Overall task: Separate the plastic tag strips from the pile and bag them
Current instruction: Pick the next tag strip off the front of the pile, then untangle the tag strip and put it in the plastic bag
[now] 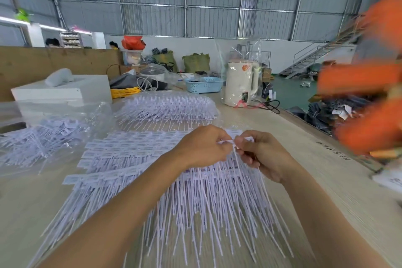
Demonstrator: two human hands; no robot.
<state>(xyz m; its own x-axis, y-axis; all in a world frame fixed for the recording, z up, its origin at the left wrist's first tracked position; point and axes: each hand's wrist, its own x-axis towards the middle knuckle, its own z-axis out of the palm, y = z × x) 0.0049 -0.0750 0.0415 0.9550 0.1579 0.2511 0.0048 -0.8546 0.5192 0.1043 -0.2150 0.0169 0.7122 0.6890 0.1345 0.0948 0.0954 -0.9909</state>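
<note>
A wide pile of white plastic tag strips [134, 159] lies fanned out on the pale wooden table [326, 191], their thin tails pointing toward me. My left hand [202, 148] and my right hand [261, 154] meet above the pile's far right edge. Both pinch the flat head end of one tag strip [227, 142], whose thin tail [239, 167] hangs down between them. A clear bag filled with tag strips [167, 106] rests behind the pile. Another clear bag with tags [39, 137] lies at the left.
A white electric kettle [241, 82] wrapped in clear plastic and a blue basket [202, 85] stand at the back of the table. A white box [65, 91] sits at the back left. A blurred person in orange [369, 93] is at the right edge.
</note>
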